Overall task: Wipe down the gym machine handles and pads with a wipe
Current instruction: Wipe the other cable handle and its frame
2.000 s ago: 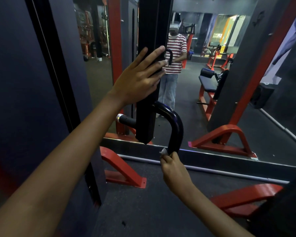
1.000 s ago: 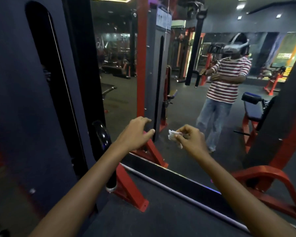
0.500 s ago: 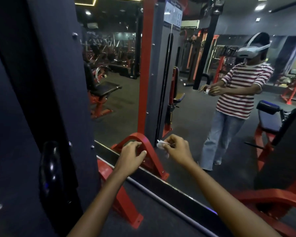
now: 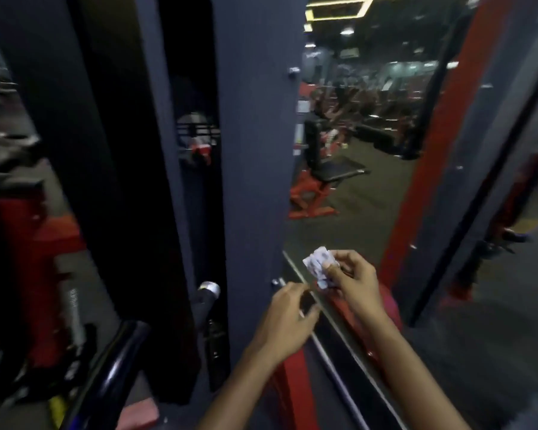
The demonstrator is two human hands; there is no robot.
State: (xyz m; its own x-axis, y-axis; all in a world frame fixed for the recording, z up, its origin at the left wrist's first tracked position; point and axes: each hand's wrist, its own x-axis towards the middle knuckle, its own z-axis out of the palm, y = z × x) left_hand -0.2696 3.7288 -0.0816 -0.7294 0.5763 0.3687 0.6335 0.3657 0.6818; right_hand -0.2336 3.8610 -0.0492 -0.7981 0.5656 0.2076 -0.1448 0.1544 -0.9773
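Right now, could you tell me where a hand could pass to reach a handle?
Open air lies left of the left hand, toward the glossy black curved handle. Crowded: the narrow dark slot around the chrome-tipped black grip.

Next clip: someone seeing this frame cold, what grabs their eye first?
Probably the crumpled white wipe, pinched in the right hand just right of centre, with the left hand loosely curled and holding nothing just below it. Next, the glossy black handle slanting up from the lower left, and the red frame post reflected in the mirror at right.
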